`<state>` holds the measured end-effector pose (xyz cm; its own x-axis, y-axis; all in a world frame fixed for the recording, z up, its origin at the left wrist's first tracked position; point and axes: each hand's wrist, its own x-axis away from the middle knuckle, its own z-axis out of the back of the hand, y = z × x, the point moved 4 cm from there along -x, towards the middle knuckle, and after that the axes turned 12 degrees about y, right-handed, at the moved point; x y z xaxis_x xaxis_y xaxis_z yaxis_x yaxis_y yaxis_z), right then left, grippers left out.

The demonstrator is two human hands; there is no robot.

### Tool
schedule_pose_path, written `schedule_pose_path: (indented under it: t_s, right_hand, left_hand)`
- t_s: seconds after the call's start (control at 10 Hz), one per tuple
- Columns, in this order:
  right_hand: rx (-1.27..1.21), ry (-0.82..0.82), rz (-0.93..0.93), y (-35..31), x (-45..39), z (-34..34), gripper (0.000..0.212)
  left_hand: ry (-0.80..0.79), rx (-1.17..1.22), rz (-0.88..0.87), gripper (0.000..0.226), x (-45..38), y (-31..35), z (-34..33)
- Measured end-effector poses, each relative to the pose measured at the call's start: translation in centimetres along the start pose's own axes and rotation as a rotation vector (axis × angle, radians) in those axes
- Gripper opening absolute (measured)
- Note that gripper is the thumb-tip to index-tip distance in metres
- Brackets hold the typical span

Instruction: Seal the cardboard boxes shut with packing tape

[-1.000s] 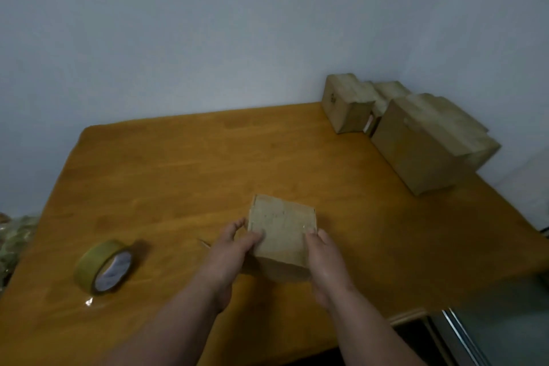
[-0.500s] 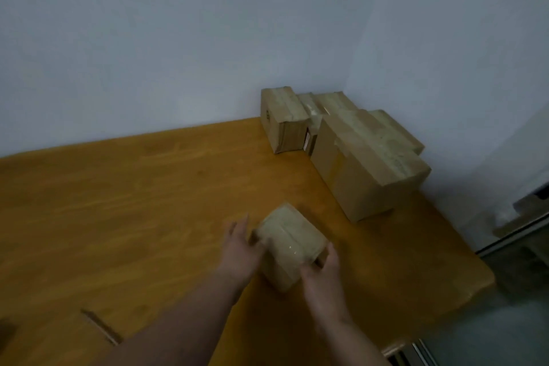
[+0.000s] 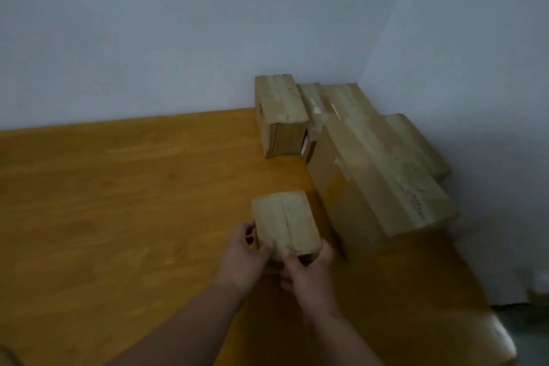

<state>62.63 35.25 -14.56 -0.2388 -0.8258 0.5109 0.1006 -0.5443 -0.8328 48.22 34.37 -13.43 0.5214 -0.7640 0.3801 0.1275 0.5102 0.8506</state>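
A small cardboard box [image 3: 285, 221] with tape along its top seam sits on the wooden table [image 3: 118, 202], just left of the big box. My left hand [image 3: 243, 257] grips its near left side, thumb on the top edge. My right hand [image 3: 306, 270] grips its near right corner, thumb on the top. The tape roll is out of view.
A large taped box [image 3: 383, 184] lies right of the small one. A medium box [image 3: 280, 116] and two more boxes [image 3: 335, 101] are stacked in the far corner by the walls. The table's right edge [image 3: 487, 315] drops to the floor.
Both hands carried the small box to the right and farther away, setting it beside the large box. The view swung right, so the tape roll left the frame.
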Motion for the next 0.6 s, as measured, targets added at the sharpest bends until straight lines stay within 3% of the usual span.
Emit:
schedule_pose_path:
  t_s: [0.1, 0.4, 0.6]
  right_hand:
    - [0.012, -0.025, 0.037, -2.1, -3.7, -0.2, 0.082]
    - [-0.019, -0.176, 0.042, -5.0, -9.9, -1.7, 0.09]
    - [-0.022, -0.213, 0.036, -4.9, -9.5, -1.5, 0.078]
  left_hand:
    - [0.024, -0.052, -0.01, 0.06, -2.1, 1.7, -2.1]
    - [0.059, 0.069, 0.041, 0.06, -8.3, 5.7, -6.5]
    - [0.065, 0.128, 0.103, 0.064, -7.5, 5.1, -5.4]
